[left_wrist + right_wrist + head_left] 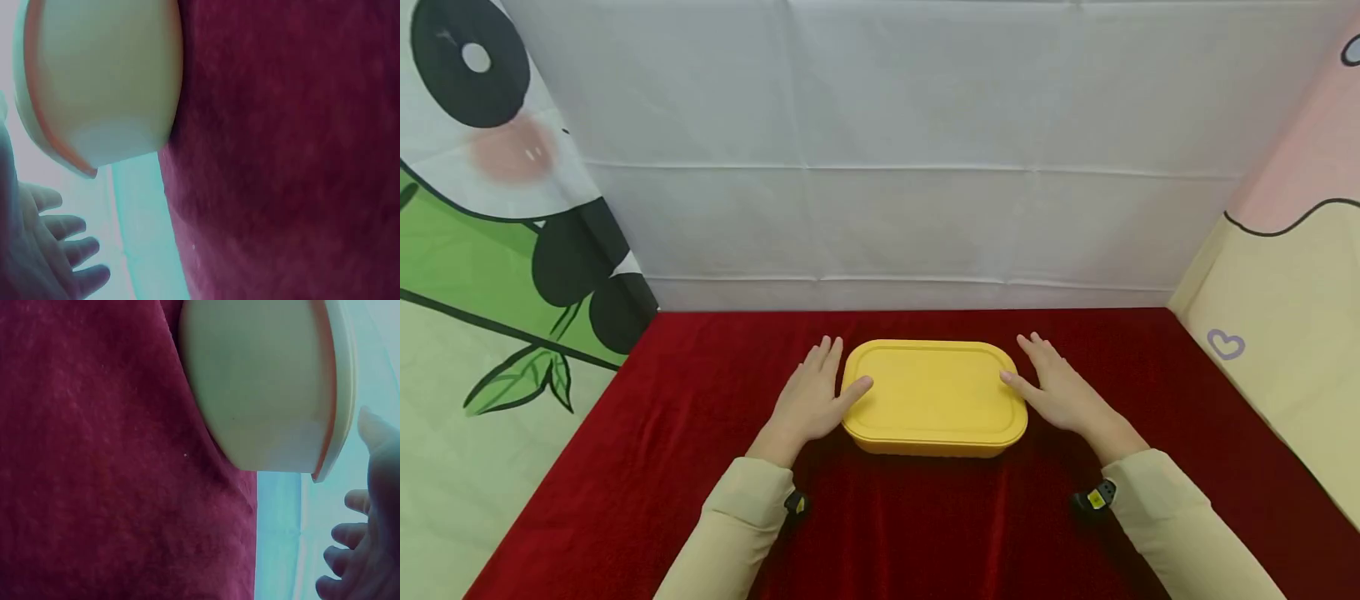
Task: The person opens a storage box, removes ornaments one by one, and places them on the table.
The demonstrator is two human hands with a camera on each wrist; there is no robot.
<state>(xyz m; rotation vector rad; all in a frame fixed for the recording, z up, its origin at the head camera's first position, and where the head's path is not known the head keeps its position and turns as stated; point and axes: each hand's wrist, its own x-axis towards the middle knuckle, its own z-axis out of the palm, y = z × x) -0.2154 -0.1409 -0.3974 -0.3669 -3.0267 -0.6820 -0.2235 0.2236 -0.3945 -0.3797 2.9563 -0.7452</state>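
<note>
A yellow lidded box [936,392], rectangular with rounded corners, rests on the red cloth in the head view. My left hand [808,400] is at its left end, fingers straight and the thumb over the lid's left edge. At the other end is my right hand [1060,392], fingers extended and the thumb over the lid's right edge. Whether either thumb touches the lid I cannot tell. The left wrist view shows the box's side wall [106,81] beside the spread left fingers [81,250]. In the right wrist view the box wall [256,387] stands apart from the right fingers [347,534].
Red velvety cloth [715,375] covers the table. A white creased sheet [910,225] hangs behind it. Printed cloths flank it, with a panda figure [497,167] on the left and a pink and cream pattern [1285,292] on the right. Each wrist wears a dark strap.
</note>
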